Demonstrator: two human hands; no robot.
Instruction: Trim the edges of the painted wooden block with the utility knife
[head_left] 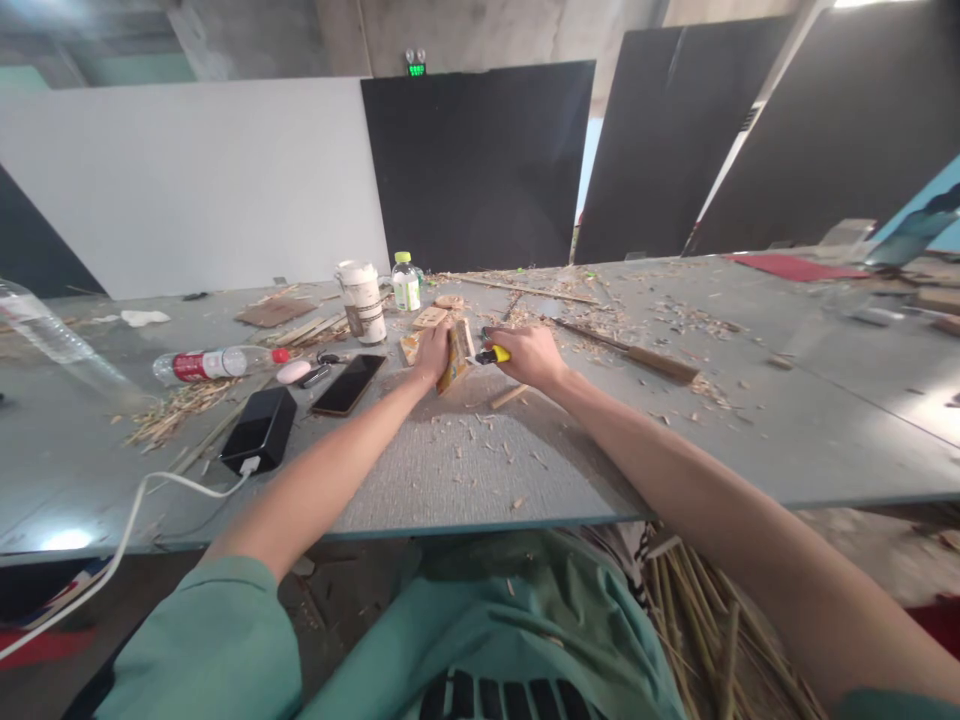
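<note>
My left hand [433, 352] is closed around a wooden block [454, 360], pale on top with a patterned yellow side, tilted on the grey table [450, 480]. In my right hand [535, 357] is a yellow and black utility knife [500, 354], its blade pointing left, close against the block; whether it touches cannot be made out. Just behind my left hand lie small flat wooden pieces [430, 318]. A short wooden stick [509, 397] rests below the knife, among scattered shavings.
Left are a black phone [349, 385], a black power bank [260, 430] with a white cable, and a lying plastic bottle [217, 364]. Behind stand a paper cup [361, 303] and a green-capped bottle [406, 284]. A wooden-handled tool [660, 364] lies right.
</note>
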